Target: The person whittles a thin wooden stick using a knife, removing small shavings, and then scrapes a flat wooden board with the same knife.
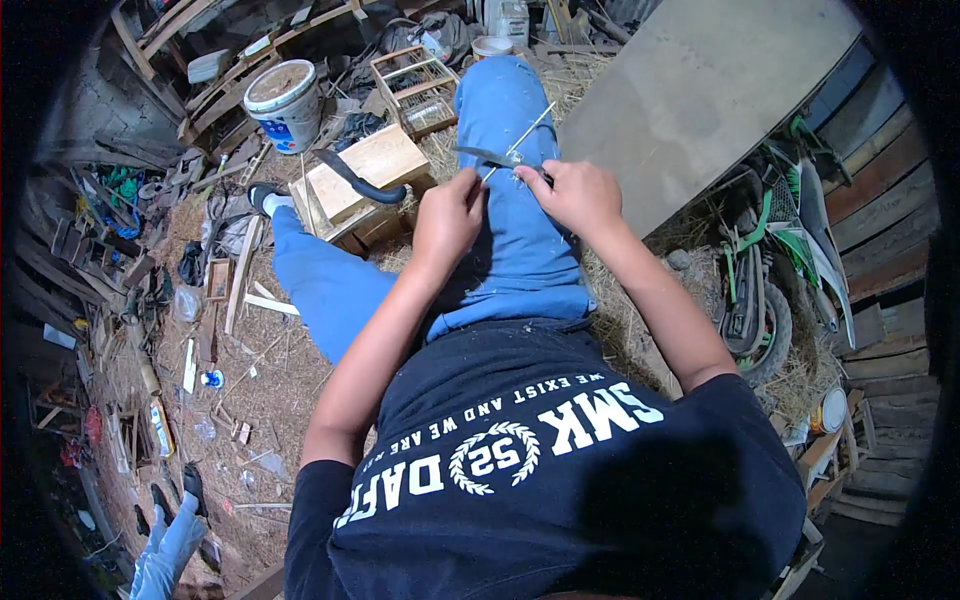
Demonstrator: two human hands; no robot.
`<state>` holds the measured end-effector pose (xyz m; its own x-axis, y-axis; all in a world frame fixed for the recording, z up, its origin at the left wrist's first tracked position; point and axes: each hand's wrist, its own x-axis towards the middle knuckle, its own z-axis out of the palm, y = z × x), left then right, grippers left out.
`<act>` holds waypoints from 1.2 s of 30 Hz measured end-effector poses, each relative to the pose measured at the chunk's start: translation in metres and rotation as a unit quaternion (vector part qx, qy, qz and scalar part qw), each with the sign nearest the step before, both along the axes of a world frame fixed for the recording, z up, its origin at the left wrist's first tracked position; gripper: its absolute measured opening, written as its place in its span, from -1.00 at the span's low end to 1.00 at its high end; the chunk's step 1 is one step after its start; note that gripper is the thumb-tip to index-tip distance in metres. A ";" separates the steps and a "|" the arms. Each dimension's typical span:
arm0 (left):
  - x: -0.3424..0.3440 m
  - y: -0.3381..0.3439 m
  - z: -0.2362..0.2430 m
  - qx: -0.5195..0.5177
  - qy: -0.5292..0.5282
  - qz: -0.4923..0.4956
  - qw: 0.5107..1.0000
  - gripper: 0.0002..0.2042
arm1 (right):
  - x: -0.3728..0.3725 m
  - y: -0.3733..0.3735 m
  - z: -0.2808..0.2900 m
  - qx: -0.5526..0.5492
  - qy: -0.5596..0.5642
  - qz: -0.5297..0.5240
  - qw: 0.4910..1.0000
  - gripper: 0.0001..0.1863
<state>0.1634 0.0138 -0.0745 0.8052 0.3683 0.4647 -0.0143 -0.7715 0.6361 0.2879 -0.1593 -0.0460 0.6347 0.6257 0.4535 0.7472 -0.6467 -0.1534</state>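
Cluttered rural workshop shed, plank walls (880, 200), scrap wood (240, 270), straw floor (270, 390)

A white round plastic bucket (285, 103) with a blue and red label on its side is seen upper left, standing on the straw-covered floor; it serves as the landmark. Far below the bucket, near the left rim, a small blue and white round container (211, 379) is found lying on the floor. Just below that and further left, a slim yellow and white tube-shaped package (160, 427) lies on its side. Right of the bucket, at the top edge, a whitish plastic canister (510, 20) with a pale label stands. No screens or signs are seen.
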 end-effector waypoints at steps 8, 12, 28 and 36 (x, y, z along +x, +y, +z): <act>-0.100 0.014 -0.003 0.005 0.078 0.014 0.997 -0.88 | -0.001 -0.002 -0.008 0.035 0.017 -0.011 0.999 -0.35; -0.101 0.013 -0.002 0.021 0.040 0.009 0.999 -0.88 | -0.002 0.000 -0.006 0.043 0.031 -0.010 0.999 -0.34; -0.061 0.009 0.009 -0.039 0.048 0.027 0.998 -0.86 | 0.002 -0.001 -0.011 0.076 0.068 0.012 0.995 -0.34; 0.002 -0.001 0.009 -0.028 -0.006 -0.004 1.000 -0.80 | 0.004 -0.003 0.003 0.026 0.054 0.009 0.998 -0.32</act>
<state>0.1654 0.0126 -0.0650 0.8022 0.3877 0.4541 -0.0285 -0.7348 0.6777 0.2915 -0.1622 -0.0434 0.6706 0.6152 0.4146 0.7359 -0.6221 -0.2673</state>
